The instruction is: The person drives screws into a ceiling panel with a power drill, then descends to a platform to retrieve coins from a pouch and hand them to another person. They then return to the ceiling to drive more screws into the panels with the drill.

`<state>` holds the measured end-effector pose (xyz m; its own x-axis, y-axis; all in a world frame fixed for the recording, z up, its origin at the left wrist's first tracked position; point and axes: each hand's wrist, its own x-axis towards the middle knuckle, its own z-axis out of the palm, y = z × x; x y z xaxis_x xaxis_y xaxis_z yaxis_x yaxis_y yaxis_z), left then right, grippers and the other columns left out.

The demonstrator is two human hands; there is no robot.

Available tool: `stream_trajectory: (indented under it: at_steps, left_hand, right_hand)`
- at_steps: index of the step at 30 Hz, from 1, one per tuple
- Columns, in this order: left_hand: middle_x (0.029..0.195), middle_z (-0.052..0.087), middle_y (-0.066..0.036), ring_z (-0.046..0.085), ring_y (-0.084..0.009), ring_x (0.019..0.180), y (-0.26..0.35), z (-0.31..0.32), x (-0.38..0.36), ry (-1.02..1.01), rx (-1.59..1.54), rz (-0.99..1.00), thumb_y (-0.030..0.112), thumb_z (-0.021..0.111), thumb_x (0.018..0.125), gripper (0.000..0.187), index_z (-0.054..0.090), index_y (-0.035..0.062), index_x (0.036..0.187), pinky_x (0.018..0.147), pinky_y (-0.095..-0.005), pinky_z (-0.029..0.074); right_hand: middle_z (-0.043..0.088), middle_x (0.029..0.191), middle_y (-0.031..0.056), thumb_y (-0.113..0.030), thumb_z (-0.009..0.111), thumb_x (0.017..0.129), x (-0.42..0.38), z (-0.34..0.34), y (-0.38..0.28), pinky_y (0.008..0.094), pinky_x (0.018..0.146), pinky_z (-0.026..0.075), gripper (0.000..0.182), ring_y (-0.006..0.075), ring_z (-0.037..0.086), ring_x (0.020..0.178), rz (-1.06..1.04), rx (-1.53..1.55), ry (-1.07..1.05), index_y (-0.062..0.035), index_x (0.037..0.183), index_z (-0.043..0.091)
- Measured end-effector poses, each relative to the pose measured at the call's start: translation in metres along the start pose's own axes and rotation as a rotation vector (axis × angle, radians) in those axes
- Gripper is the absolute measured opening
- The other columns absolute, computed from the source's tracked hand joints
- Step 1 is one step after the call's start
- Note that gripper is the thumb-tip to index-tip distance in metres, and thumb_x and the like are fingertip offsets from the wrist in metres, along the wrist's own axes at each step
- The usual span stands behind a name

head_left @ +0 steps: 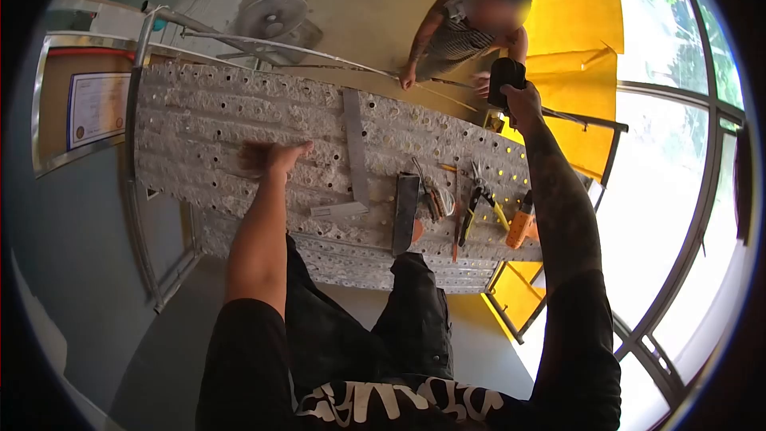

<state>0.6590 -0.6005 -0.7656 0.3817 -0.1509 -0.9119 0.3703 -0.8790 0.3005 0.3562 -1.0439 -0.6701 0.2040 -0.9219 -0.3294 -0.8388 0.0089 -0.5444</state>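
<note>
The right hand [523, 105] grips a black object [507, 82] near another person's hand [482, 85]; the left hand [283, 160] is over the perforated platform [275, 116], its grip too blurred to tell. Yellow-handled pliers [471, 211] lie beside an orange tool [522, 223].

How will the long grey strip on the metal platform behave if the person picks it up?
The long grey strip looks straight across the ridged platform, so it is probably stiff. Being flat and narrow, it should slide rather than roll, and may feel light for its length.
</note>
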Motion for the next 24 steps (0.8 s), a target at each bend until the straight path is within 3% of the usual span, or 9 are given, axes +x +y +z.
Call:
stream_trajectory:
  at_steps: [4,9,11,14,16,19,20,23,24]
  left_hand:
    - [0.134,0.052,-0.03,0.047,-0.0391,0.129,0.004,0.001,-0.008,0.084,-0.006,0.029,0.049,0.085,0.07,0.094,0.051,-0.0156,0.128,0.105,-0.0502,0.037]
    - [0.141,0.045,-0.032,0.041,-0.0402,0.135,-0.001,0.003,-0.001,0.093,-0.017,-0.024,0.049,0.085,0.069,0.102,0.043,-0.0185,0.132,0.111,-0.0513,0.029]
    - [0.143,0.043,-0.032,0.039,-0.0401,0.135,-0.003,-0.002,0.004,0.033,-0.034,-0.024,0.048,0.086,0.069,0.103,0.04,-0.0186,0.134,0.112,-0.0513,0.027]
    - [0.142,0.042,-0.033,0.038,-0.04,0.136,0.023,0.002,-0.029,0.092,0.023,-0.038,0.046,0.086,0.068,0.102,0.041,-0.0189,0.133,0.112,-0.0511,0.026]
    - [0.15,0.025,-0.037,0.021,-0.0425,0.144,0.0,-0.006,0.002,-0.057,-0.024,-0.014,0.049,0.088,0.065,0.12,0.025,-0.0206,0.14,0.115,-0.0525,0.016]
    - [0.148,0.022,-0.04,0.027,-0.0435,0.14,-0.024,0.003,0.029,0.174,0.043,0.005,0.05,0.087,0.065,0.126,0.017,-0.0221,0.14,0.114,-0.0501,0.021]
    - [0.148,0.017,-0.041,0.026,-0.0436,0.14,-0.021,0.008,0.024,0.274,0.1,-0.011,0.05,0.087,0.065,0.13,0.011,-0.0222,0.14,0.114,-0.05,0.021]
    - [0.152,0.003,-0.04,0.018,-0.0433,0.144,0.026,0.023,-0.03,0.582,0.331,-0.084,0.05,0.088,0.064,0.139,-0.003,-0.021,0.142,0.116,-0.0533,0.013]
    - [0.152,0.008,-0.04,0.019,-0.0435,0.144,0.027,0.024,-0.031,0.617,0.337,-0.075,0.05,0.088,0.064,0.135,0.003,-0.0209,0.142,0.116,-0.0546,0.012]
  right_hand:
    - [0.068,0.089,0.02,-0.029,0.069,0.074,0.042,0.016,0.011,0.0418,0.067,0.054,0.05,0.0306,0.068,0.078,-0.217,-0.331,-0.019,0.0018,0.111,0.055]
    - [0.067,0.103,0.0256,-0.04,0.063,0.074,0.039,0.013,-0.047,0.0455,0.089,0.05,0.066,0.0387,0.066,0.1,-0.091,-0.481,-0.103,0.0031,0.121,0.047]
    - [0.064,0.114,0.0261,-0.045,0.062,0.073,0.055,0.026,-0.04,0.0463,0.098,0.045,0.066,0.0371,0.061,0.113,-0.227,-0.541,0.078,0.0009,0.119,0.05]
    - [0.061,0.122,0.0247,-0.054,0.059,0.078,0.044,0.023,-0.065,0.0458,0.099,0.045,0.073,0.0366,0.058,0.118,-0.174,-0.604,0.075,0.0025,0.123,0.05]
    - [0.057,0.128,0.0229,-0.06,0.055,0.082,0.074,0.037,-0.056,0.0465,0.1,0.045,0.078,0.0376,0.056,0.12,-0.182,-0.688,0.127,0.0037,0.126,0.046]
    - [0.056,0.13,0.0226,-0.063,0.054,0.081,0.088,0.043,-0.052,0.0465,0.102,0.044,0.083,0.0377,0.054,0.123,-0.154,-0.654,0.163,0.0073,0.125,0.044]
    - [0.065,0.114,0.0203,-0.054,0.054,0.086,0.095,0.053,-0.04,0.0452,0.09,0.05,0.063,0.0338,0.063,0.11,-0.259,-0.727,0.39,0.0027,0.113,0.056]
    - [0.055,0.128,0.0299,-0.068,0.051,0.08,0.129,0.05,-0.018,0.045,0.101,0.044,0.089,0.0399,0.056,0.119,-0.329,-0.644,0.255,0.0117,0.12,0.051]
    - [0.064,0.115,0.0236,-0.062,0.051,0.086,0.119,0.051,-0.018,0.0419,0.094,0.048,0.073,0.0338,0.063,0.108,-0.486,-0.768,0.398,0.0057,0.111,0.061]
